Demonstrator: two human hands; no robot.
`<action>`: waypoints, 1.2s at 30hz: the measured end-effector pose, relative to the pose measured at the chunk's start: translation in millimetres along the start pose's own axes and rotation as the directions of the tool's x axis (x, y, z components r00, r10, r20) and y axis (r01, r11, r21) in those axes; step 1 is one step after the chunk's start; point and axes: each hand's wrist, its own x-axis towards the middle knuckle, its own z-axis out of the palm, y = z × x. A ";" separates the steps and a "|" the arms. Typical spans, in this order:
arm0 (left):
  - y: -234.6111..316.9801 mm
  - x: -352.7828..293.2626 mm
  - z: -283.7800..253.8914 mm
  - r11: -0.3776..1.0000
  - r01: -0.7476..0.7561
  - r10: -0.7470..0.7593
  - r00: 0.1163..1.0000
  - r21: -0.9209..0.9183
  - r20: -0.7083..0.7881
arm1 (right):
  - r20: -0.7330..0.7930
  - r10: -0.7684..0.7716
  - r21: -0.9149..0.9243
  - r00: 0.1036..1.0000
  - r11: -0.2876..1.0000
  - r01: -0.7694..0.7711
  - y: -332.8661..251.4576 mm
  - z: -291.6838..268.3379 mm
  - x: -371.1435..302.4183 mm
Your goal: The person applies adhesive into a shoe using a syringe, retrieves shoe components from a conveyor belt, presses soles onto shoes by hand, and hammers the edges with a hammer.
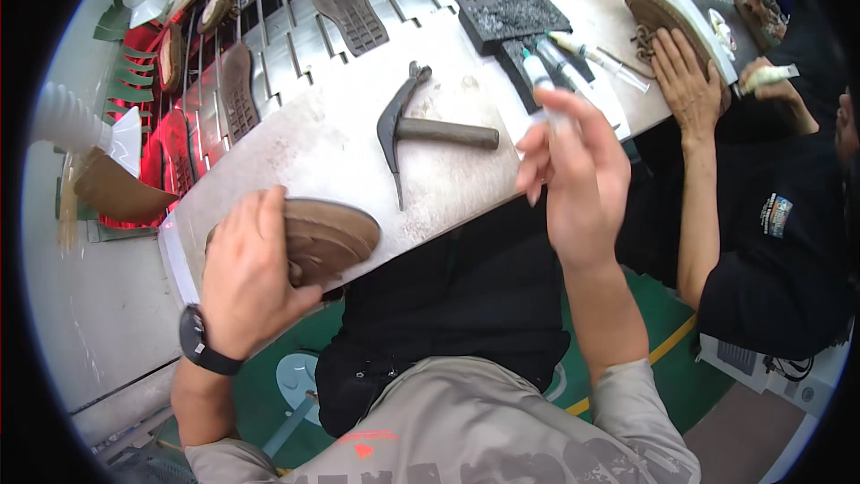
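My left hand [246, 269] is wrapped round a brown shoe [333, 237] at the near left edge of the worktable [296, 148]. The shoe is tipped, with its sole edge turned away from me. My right hand [578, 166] is raised over the table's front edge, fingers curled round a clear syringe [539, 73] with a green tip that points away from me. Beyond it lie more syringes [609, 63] beside a dark block [515, 20] with a rough, speckled top. A hammer [448, 133] with a long curved dark head rests between my hands.
At right, a co-worker's hand [685, 72] presses on another brown shoe [667, 18]; their other hand [779, 90] holds a small white tube [769, 78]. Behind the table, a slatted metal conveyor [291, 45] carries soles [349, 16]. A red-lit opening [179, 139] is at left.
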 end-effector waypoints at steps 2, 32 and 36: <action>-30.0 1.6 -8.1 0.985 0.144 -0.141 0.989 -0.092 0.034 | -0.078 0.038 -0.073 0.996 0.996 -0.044 0.6 7.4 32.6; -105.5 -114.0 63.7 0.893 0.373 -0.439 0.843 -0.251 -0.312 | 0.171 0.665 -0.783 0.727 -0.356 0.509 103.4 85.2 370.6; -78.4 -101.2 99.5 0.901 0.353 -0.405 0.892 -0.253 -0.199 | 0.204 0.291 -0.933 0.935 -0.232 0.276 118.1 93.7 404.0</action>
